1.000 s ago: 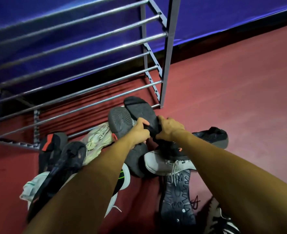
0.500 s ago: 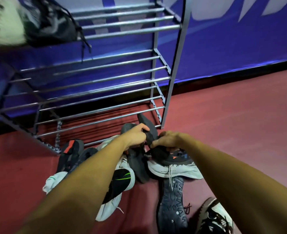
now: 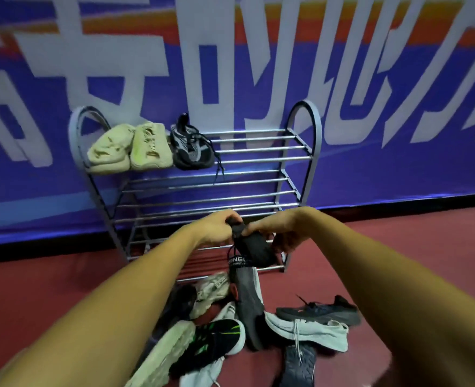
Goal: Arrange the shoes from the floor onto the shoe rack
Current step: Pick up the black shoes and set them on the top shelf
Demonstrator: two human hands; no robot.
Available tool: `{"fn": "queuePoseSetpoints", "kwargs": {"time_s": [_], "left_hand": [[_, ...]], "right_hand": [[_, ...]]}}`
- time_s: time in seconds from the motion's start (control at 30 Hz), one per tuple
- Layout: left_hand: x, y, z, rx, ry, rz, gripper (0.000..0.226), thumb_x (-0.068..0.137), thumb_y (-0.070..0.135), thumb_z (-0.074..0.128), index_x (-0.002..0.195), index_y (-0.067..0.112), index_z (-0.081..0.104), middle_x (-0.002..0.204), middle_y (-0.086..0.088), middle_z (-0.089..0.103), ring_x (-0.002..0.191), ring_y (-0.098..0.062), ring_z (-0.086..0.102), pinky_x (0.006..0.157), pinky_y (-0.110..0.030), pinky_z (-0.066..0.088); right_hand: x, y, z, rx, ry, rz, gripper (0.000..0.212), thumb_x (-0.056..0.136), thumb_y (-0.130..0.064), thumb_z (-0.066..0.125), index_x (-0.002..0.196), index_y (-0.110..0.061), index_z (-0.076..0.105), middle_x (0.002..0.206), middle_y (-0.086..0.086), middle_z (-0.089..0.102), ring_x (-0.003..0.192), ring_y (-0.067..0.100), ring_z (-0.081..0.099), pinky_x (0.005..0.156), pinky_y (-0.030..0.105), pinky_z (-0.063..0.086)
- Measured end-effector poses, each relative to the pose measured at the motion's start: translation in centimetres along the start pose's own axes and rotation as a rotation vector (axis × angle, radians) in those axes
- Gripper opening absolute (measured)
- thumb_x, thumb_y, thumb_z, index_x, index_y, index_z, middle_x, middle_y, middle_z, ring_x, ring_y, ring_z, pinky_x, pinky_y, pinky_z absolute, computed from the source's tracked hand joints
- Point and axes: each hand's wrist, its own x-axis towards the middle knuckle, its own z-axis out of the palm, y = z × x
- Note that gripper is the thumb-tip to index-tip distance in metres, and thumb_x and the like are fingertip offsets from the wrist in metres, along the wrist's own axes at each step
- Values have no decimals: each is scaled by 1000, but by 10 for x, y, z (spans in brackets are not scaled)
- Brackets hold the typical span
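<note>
My left hand (image 3: pixel 216 227) and my right hand (image 3: pixel 278 233) both grip a black shoe (image 3: pixel 254 251), lifted in front of the lower tiers of the grey metal shoe rack (image 3: pixel 258 174). A second dark shoe (image 3: pixel 248 300) hangs or leans just below it; I cannot tell if the two are joined. On the rack's top tier sit two beige shoes (image 3: pixel 130 148) and a black-and-grey sneaker (image 3: pixel 190 148). Several more shoes lie in a pile on the floor (image 3: pixel 219 331) beneath my arms.
The rack stands against a blue banner wall (image 3: pixel 398 169) with large white letters. Red floor (image 3: pixel 398 247) stretches to the right and left of the pile. A dark sneaker (image 3: pixel 320 311) and a white one (image 3: pixel 308 331) lie at the pile's right edge.
Both hands have raised the black shoe off the pile toward the rack. The view has pulled back and tilted up, so the whole rack and its top tier show.
</note>
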Motion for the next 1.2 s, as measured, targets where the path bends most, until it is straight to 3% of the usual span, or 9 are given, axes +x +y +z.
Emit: {"fn": "queuePoseSetpoints", "kwargs": {"time_s": [0.2, 0.33, 0.57, 0.67, 0.77, 0.93, 1.03, 1.1, 1.2], "left_hand": [[-28, -17, -33, 47, 212, 25, 57, 78, -2, 63, 125, 29, 54, 71, 1, 57, 65, -15, 51, 64, -26, 42], [-31, -19, -37, 211, 292, 46, 40, 82, 14, 66, 117, 30, 59, 72, 5, 54, 70, -16, 51, 61, -24, 37], [-22, -26, -38, 183, 362, -16, 25, 89, 18, 60, 109, 32, 59, 77, -2, 63, 76, -25, 57, 63, -28, 39], [-22, -22, -42, 78, 372, -12, 16, 89, 28, 64, 105, 32, 62, 82, -3, 66, 76, -25, 57, 63, -30, 42], [-21, -16, -44, -37, 425, 10, 15, 82, 37, 67, 96, 38, 64, 93, -5, 71, 82, -26, 63, 80, -39, 52], [-25, -4, -49, -98, 518, 33, 27, 83, 18, 63, 102, 37, 66, 87, 1, 69, 68, -16, 61, 53, -18, 43], [-32, 6, -50, -50, 517, 55, 25, 74, 24, 64, 91, 41, 70, 89, 8, 70, 82, -18, 63, 67, -24, 52], [-32, 8, -49, -12, 511, 46, 24, 64, 37, 63, 84, 45, 72, 89, 13, 73, 90, -17, 65, 80, -33, 56], [-32, 8, -47, 2, 477, 59, 28, 69, 39, 67, 96, 43, 74, 81, 14, 70, 86, -13, 64, 76, -28, 53]], "right_hand": [[-19, -31, -13, 129, -36, -155, 70, 64, -77, 69, 105, -19, 65, 95, 10, 60, 77, 20, 53, 66, 30, 38], [-20, -43, -18, 87, -3, -137, 87, 45, -86, 73, 103, -23, 65, 101, 10, 50, 87, 26, 45, 74, 36, 34], [-33, -26, -22, 297, 57, -292, 73, 69, -91, 51, 80, -19, 61, 67, 3, 55, 55, 12, 34, 53, 27, 25], [-31, -26, -23, 572, 105, -453, 53, 83, -76, 55, 74, -26, 67, 67, 0, 59, 54, 11, 30, 55, 27, 22], [-30, -29, -23, 690, 167, -514, 44, 87, -67, 57, 77, -24, 62, 72, 2, 57, 53, 11, 38, 52, 25, 27], [-36, -18, -26, 575, -46, -464, 66, 80, -83, 49, 74, -20, 66, 64, 4, 53, 54, 14, 37, 57, 32, 20], [-36, -9, -21, 464, -116, -396, 74, 76, -88, 46, 73, -18, 68, 67, 5, 52, 58, 15, 38, 58, 32, 22], [-37, -6, -17, 446, -98, -346, 71, 73, -85, 54, 78, -16, 69, 73, 8, 60, 63, 18, 51, 59, 29, 34], [-36, -3, -16, 453, -123, -353, 74, 67, -68, 76, 113, -10, 71, 100, 16, 67, 87, 27, 62, 73, 34, 46]]}}
